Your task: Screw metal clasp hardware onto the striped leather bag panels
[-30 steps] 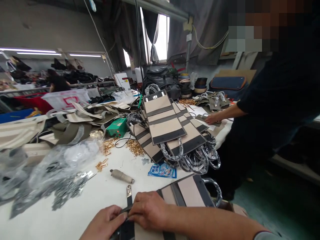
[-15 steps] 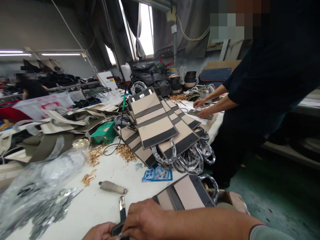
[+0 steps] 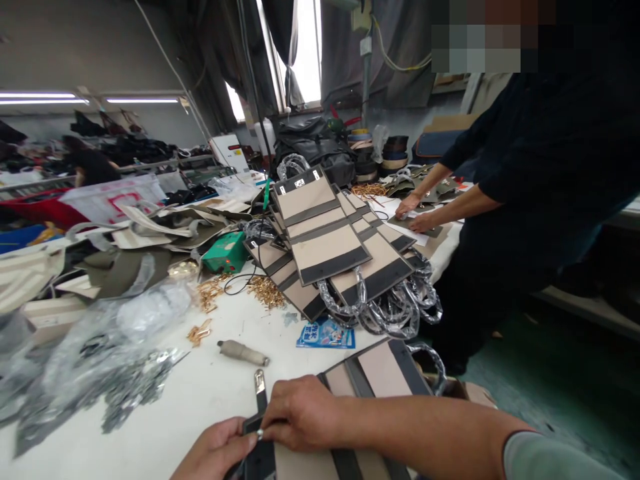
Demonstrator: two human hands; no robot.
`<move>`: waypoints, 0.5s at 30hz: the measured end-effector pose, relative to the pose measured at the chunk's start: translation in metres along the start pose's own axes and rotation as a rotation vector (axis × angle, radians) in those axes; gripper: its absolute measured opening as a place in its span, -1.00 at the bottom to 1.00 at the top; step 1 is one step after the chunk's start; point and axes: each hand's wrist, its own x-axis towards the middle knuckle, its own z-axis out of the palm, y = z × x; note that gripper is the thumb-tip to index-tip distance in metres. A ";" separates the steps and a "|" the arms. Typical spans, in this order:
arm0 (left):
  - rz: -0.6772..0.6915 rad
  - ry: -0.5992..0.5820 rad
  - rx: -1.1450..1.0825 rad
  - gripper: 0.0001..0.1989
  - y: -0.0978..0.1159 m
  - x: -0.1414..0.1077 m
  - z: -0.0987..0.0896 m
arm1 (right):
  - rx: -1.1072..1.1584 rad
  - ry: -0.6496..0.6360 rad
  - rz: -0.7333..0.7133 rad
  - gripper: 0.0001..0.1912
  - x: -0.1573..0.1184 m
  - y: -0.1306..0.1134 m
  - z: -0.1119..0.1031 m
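Observation:
My left hand (image 3: 217, 450) and my right hand (image 3: 305, 412) meet at the near edge of the table, thumbs and fingertips pinched together. Between the fingertips shows a small silver metal piece (image 3: 259, 434), at the dark border of a beige-and-dark bag panel (image 3: 300, 465). The left fingers grip that border, while the right fingers close on the metal piece. A short dark strap with a shiny metal tip (image 3: 259, 381) sticks up beyond my right knuckles. My right forearm partly covers another beige-and-dark panel (image 3: 383, 370) with a plastic-wrapped handle.
A tape-wrapped tool (image 3: 243, 352) and a blue packet (image 3: 326, 333) lie beyond my hands. Stacked bag panels (image 3: 325, 247), gold metal parts (image 3: 267, 291), a green box (image 3: 225, 252) and silver pieces (image 3: 140, 387) in plastic cover the table. A co-worker's hands (image 3: 415, 213) handle a dark piece.
The view has shifted, so the table lies further right and higher. My hands show more fully, still together at the panel's edge, and the small metal piece is plainer between the fingertips.

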 end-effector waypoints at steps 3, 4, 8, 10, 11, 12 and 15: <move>0.020 -0.001 -0.017 -0.35 -0.006 0.002 -0.001 | -0.029 -0.071 0.006 -0.78 0.003 -0.005 -0.011; 0.016 -0.004 -0.021 -0.36 -0.007 0.003 -0.001 | -0.040 -0.092 0.011 -0.77 0.004 -0.007 -0.014; 0.004 0.002 -0.025 -0.39 -0.008 0.003 -0.002 | 0.028 -0.160 0.052 -0.73 0.012 -0.007 -0.020; 0.008 0.010 -0.028 -0.41 -0.007 0.002 -0.001 | 0.115 -0.138 0.090 -0.73 0.023 -0.004 -0.022; 0.011 0.015 -0.035 -0.42 -0.007 0.002 -0.001 | 0.133 -0.090 0.111 -0.74 0.030 -0.003 -0.023; 0.012 0.016 -0.045 -0.43 -0.007 0.002 0.000 | 0.120 -0.027 0.129 -0.73 0.038 -0.002 -0.024; 0.009 0.016 -0.070 -0.44 -0.007 0.001 0.000 | -0.069 0.117 0.131 -0.61 0.069 0.002 -0.026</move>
